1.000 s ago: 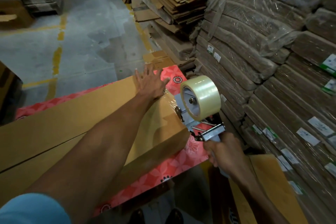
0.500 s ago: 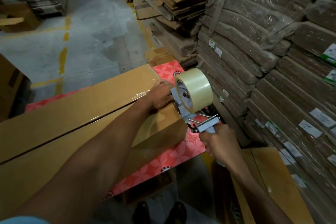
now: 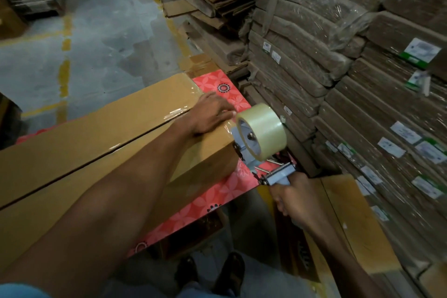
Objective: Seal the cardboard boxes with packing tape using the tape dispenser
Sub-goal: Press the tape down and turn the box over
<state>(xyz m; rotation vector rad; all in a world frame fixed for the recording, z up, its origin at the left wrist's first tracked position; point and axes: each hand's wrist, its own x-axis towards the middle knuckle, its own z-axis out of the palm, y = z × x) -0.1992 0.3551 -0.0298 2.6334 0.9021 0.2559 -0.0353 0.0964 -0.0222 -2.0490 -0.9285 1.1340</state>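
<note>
On table (image 3: 217, 191), box (image 3: 84, 128), seemingly closed

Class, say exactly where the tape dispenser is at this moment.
In the head view, the tape dispenser is right of centre, against the right end of the cardboard box, its handle gripped by the right hand, beside the left hand.

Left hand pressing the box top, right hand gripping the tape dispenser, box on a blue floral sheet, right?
No: the head view shows the floral sheet is red, not blue. The left hand presses the box top; the right hand grips the tape dispenser.
</note>
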